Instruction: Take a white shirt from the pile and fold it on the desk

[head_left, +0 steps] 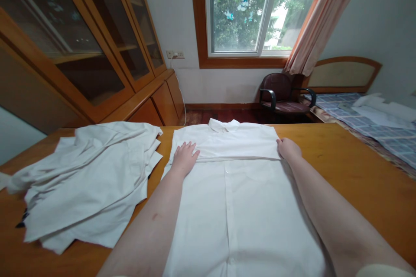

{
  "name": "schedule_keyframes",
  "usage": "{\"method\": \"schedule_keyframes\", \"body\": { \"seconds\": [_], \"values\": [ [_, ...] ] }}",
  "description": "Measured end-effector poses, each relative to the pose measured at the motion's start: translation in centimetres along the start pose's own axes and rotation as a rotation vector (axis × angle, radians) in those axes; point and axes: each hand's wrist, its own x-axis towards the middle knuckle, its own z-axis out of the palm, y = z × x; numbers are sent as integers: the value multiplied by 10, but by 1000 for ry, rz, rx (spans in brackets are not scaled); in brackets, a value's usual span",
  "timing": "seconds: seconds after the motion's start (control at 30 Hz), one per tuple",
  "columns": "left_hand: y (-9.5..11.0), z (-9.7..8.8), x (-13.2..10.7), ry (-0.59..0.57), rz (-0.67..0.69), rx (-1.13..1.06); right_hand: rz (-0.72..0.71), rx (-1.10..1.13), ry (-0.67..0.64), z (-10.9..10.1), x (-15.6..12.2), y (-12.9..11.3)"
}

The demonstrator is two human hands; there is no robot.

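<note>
A white button-up shirt lies front up on the wooden table, its collar at the far edge. Across its upper part runs a folded band of white cloth, likely a sleeve. My left hand rests flat on the left end of this band, fingers spread. At the band's right end, my right hand pinches the cloth edge between thumb and fingers. The shirt's lower end runs out of view toward me.
Left on the table is a loose pile of white shirts. Beyond stand a glass-door cabinet, a window, a dark red armchair and, at right, a bed with a plaid cover.
</note>
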Motion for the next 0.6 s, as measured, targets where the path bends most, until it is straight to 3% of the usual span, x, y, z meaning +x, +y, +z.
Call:
{"method": "schedule_keyframes", "body": {
  "seconds": [0.2, 0.37, 0.6],
  "values": [
    [-1, 3, 0, -13, 13, 16, 15, -15, -64, -5, 24, -13],
    [-1, 1, 0, 2, 0, -7, -28, -1, -1, 2, 37, -23],
    [2, -2, -1, 12, -50, 34, -3, 43, 36, 4, 45, -15]
  ]
}}
